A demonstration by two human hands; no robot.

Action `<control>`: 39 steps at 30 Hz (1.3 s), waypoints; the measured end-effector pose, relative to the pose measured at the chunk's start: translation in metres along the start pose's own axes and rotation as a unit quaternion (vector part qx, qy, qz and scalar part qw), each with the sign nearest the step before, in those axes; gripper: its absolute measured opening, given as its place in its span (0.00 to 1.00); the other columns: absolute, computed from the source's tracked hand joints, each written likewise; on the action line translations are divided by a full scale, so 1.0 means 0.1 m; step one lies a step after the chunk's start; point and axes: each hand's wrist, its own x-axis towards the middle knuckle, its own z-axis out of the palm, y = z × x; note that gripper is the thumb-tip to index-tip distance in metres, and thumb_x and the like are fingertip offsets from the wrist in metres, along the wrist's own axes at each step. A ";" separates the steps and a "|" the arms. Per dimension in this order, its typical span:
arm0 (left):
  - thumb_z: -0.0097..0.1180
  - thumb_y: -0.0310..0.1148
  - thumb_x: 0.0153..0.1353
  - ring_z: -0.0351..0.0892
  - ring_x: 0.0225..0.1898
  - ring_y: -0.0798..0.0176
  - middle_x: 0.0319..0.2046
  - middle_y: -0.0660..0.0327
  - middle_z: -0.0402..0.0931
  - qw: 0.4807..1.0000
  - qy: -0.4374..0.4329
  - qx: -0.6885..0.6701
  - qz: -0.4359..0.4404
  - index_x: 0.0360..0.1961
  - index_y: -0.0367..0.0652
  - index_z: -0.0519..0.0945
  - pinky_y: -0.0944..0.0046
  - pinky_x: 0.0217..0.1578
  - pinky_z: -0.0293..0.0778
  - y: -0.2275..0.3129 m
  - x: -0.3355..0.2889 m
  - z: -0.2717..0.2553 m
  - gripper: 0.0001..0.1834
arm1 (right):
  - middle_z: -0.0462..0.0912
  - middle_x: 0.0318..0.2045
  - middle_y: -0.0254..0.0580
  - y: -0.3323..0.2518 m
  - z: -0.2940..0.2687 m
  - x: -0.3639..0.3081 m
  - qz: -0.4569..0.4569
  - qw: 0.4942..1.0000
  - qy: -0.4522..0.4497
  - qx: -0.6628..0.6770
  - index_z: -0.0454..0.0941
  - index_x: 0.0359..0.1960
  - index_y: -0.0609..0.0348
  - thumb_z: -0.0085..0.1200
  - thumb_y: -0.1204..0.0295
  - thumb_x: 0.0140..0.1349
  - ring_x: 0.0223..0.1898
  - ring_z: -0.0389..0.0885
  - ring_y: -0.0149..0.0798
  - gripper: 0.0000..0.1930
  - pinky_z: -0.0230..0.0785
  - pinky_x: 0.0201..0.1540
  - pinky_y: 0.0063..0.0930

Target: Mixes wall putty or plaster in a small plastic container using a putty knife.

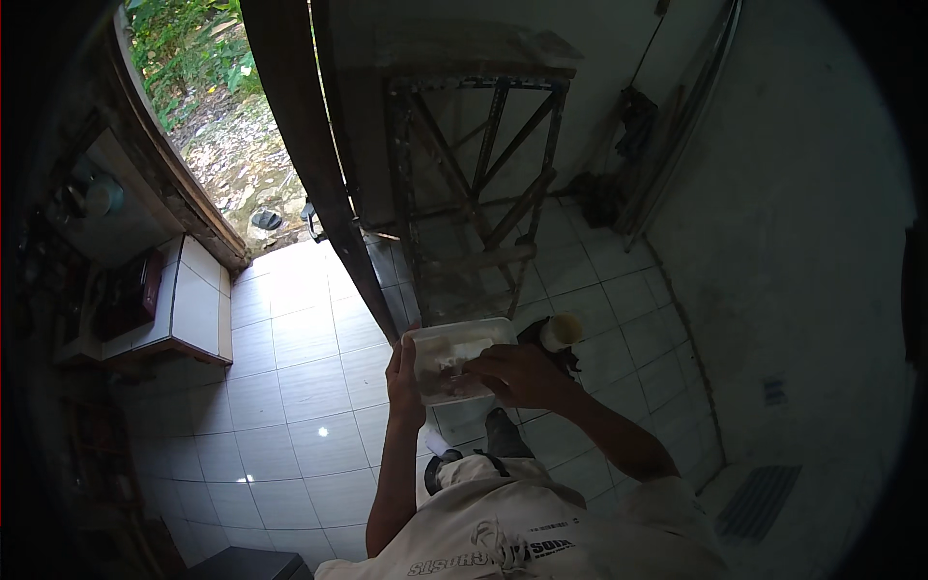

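Note:
A whitish, see-through plastic container [444, 332] is held up in front of my body. My left hand [403, 377] is closed round its left side, with the thumb near the rim. From the right, my right hand [522, 374] reaches over the container, its fingers bent together and pointing inside. What those fingertips pinch, if anything, is too dark to make out. Some small, dim contents show at the container's bottom, but their kind is unclear.
A wooden door [324, 145] stands open at the left, leading outdoors. Beyond it is a tall wooden stand [488, 145]. A pale bucket-like vessel [561, 333] sits on the tiled floor [319, 425] to the right. A dark red stove-like box [130, 295] rests on a tiled counter [201, 300].

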 end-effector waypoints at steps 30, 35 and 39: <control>0.42 0.49 0.73 0.77 0.51 0.58 0.53 0.53 0.74 1.000 0.002 -0.005 -0.016 0.64 0.41 0.69 0.61 0.49 0.78 0.02 0.00 0.02 0.28 | 0.83 0.33 0.38 0.07 -0.03 0.05 0.005 1.000 0.018 0.022 0.81 0.43 0.54 0.61 0.76 0.55 0.34 0.84 0.40 0.12 0.79 0.35 0.36; 0.44 0.49 0.72 0.77 0.52 0.59 0.53 0.53 0.74 1.000 -0.010 -0.018 -0.012 0.64 0.40 0.69 0.61 0.51 0.76 0.04 -0.03 0.04 0.28 | 0.82 0.34 0.35 0.05 -0.05 0.16 0.002 0.998 0.059 -0.006 0.80 0.45 0.51 0.61 0.75 0.55 0.35 0.83 0.39 0.15 0.79 0.35 0.34; 0.43 0.49 0.73 0.76 0.53 0.59 0.53 0.53 0.74 1.000 0.001 -0.007 -0.002 0.64 0.39 0.69 0.61 0.52 0.76 0.06 -0.01 0.02 0.28 | 0.80 0.35 0.32 -0.06 0.10 0.07 -0.016 0.996 0.000 -0.086 0.79 0.48 0.48 0.62 0.75 0.51 0.38 0.81 0.36 0.20 0.78 0.35 0.32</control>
